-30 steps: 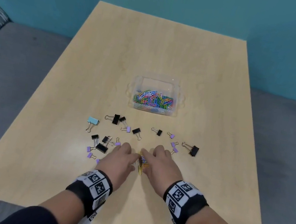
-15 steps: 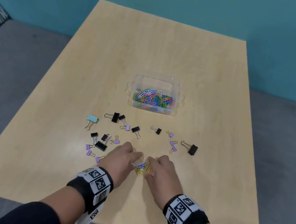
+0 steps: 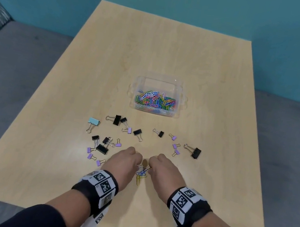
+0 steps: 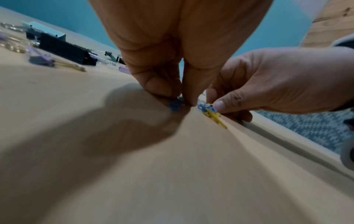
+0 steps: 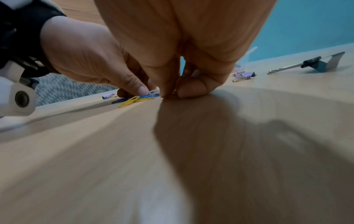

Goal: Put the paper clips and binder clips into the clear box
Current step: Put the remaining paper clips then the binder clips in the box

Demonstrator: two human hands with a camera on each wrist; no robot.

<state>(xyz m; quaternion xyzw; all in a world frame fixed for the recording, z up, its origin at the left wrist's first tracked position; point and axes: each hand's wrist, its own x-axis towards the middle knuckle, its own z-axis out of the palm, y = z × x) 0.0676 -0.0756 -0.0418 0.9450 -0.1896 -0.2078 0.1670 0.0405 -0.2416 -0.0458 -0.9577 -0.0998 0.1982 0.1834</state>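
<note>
The clear box (image 3: 180, 100) sits mid-table with several colourful paper clips (image 3: 156, 100) inside. Black, purple and one light-blue binder clip (image 3: 93, 121) lie scattered in front of it. Near the table's front edge, my left hand (image 3: 128, 160) and right hand (image 3: 163, 168) meet over a small pile of paper clips (image 3: 141, 172). My left fingers (image 4: 162, 86) pinch a blue clip (image 4: 175, 104) against the table. The right hand (image 4: 268, 84) pinches blue and yellow clips (image 4: 211, 112). From the right wrist, my right fingertips (image 5: 191, 89) press down beside loose clips (image 5: 134, 99).
A large black binder clip (image 3: 196, 152) lies to the right of my hands, and a cluster of black and purple clips (image 3: 102, 148) lies to the left. The wooden table (image 3: 174, 49) is ringed by a grey bench, with a teal wall behind.
Both hands' fingers have curled in from a flatter pose and now pinch at the small pile of paper clips. The hands stay at about the same spot.
</note>
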